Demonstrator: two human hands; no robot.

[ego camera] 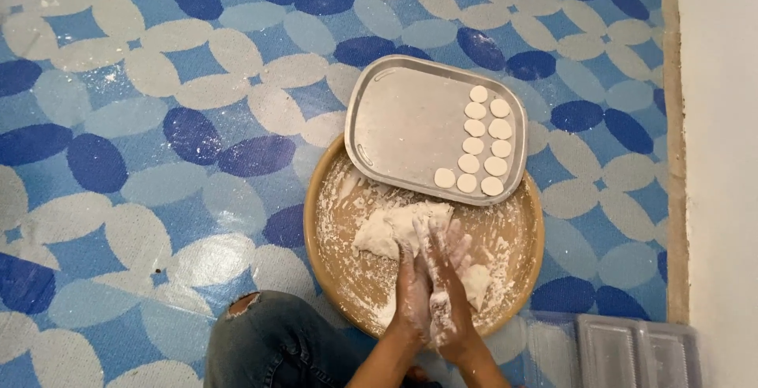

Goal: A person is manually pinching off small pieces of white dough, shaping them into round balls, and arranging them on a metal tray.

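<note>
Floor covering (158, 159): patterned in blue, dark-blue and off-white ovals, dusted with flour near the work area. A pale wall (722, 143) runs along the right edge.

Round wooden board (521, 266): lies flat on the floor, heavily floured. A rectangular metal tray (403, 123) rests tilted across its far rim, partly overhanging the floor.

A knee in torn denim (268, 341) sits at the bottom, just left of the board. Clear plastic containers (636, 348) lie at lower right.

Dough mass (395, 226): sits on the board, just below the tray edge. A smaller lump (478, 285) lies beside the right wrist.

Left hand (412, 293) and right hand (448, 285): flour-coated, pressed palm to palm above the board; whether dough is clamped between them cannot be determined.

Dough discs (482, 139): roughly eleven, in two rows along the tray's right side.
</note>
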